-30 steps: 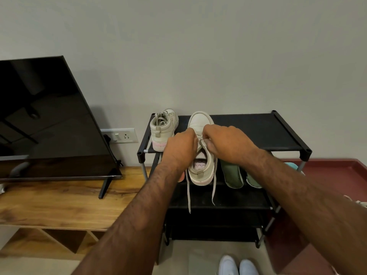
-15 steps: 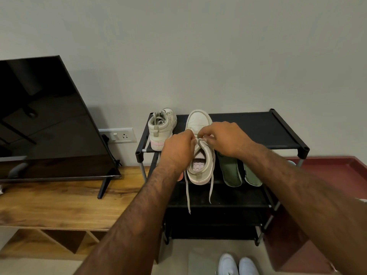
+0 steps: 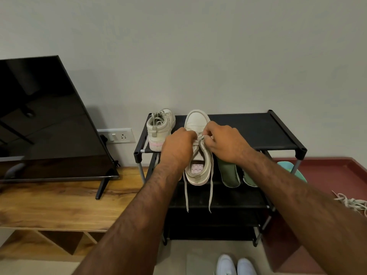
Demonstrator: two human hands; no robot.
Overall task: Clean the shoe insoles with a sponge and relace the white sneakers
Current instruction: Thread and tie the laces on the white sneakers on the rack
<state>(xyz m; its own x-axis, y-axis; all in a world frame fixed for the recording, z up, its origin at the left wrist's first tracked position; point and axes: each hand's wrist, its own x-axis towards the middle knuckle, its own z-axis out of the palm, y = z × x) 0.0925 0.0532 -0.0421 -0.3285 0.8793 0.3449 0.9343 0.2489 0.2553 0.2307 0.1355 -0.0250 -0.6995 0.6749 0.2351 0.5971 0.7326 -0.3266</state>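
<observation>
relacing step: left hand [image 3: 176, 147] and right hand [image 3: 224, 143] are pinching the lace [image 3: 201, 138] with curled fingers over the white sneaker [image 3: 198, 123], sitting at the shoe rack [image 3: 258, 133] top shelf's front edge. next likely threading the hanging ends higher.

Black shoe rack [image 3: 258, 132]: left sneaker [image 3: 158, 130] on top; another sneaker [image 3: 196, 121] beside it; 2 green insoles [image 3: 228, 171] below.
</observation>
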